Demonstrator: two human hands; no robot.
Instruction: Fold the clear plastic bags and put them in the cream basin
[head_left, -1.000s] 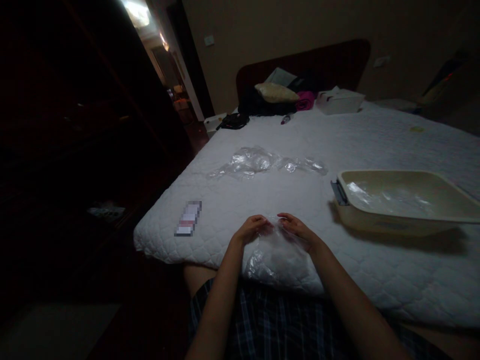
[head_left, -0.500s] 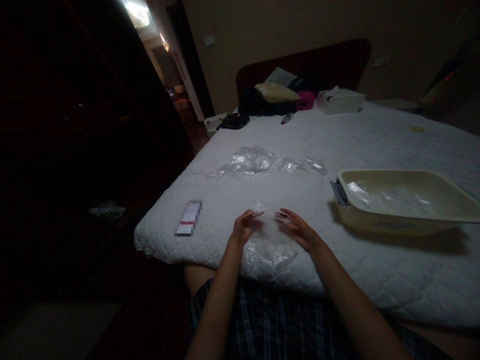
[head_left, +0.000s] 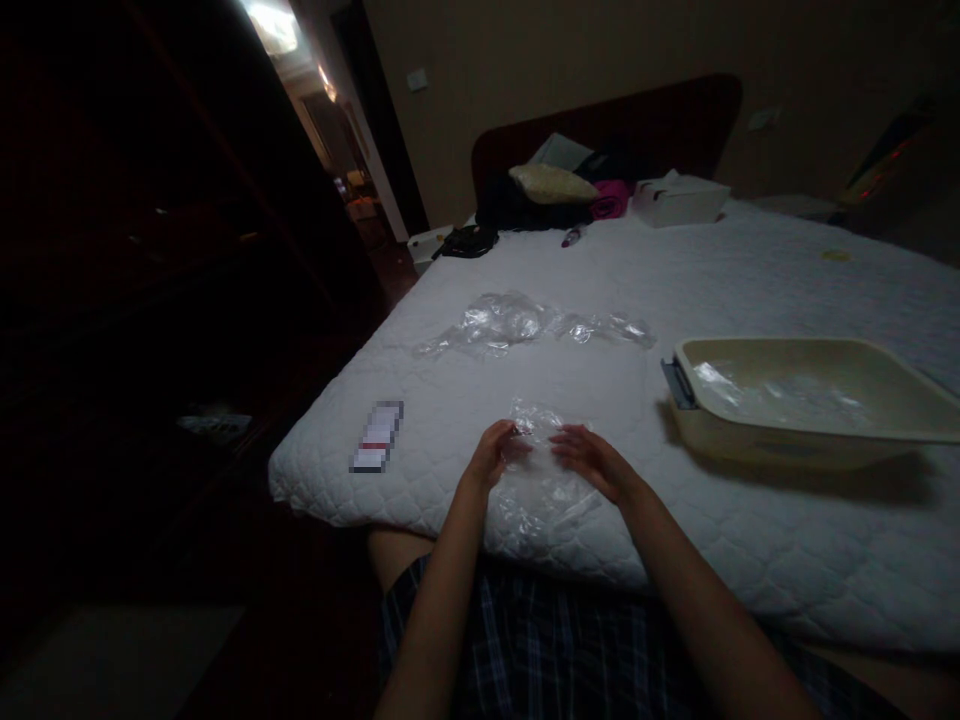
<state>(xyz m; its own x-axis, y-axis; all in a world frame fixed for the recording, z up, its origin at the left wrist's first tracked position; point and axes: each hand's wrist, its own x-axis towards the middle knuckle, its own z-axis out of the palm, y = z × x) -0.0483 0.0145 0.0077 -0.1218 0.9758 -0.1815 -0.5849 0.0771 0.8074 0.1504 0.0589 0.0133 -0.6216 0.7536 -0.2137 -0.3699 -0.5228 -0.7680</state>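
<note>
Beige bin point(head_left: 750, 440) on bed point(head_left: 450, 400), right side, shiny clear plastic point(head_left: 787, 398) inside; white box point(head_left: 681, 205) near headboard point(head_left: 600, 125), contents can't be made out. Clear film point(head_left: 540, 495) at near bed edge, under and between both hands. Left hand point(head_left: 495, 452) fingers curled at film, right hand point(head_left: 596, 460) fingers loosely bent over it; can't tell if either grip pinches it. Vs 1.0 s ago: film now reaches farther past fingertips, bin unmoved, crumpled plastic point(head_left: 502, 320) beyond hands same
</note>
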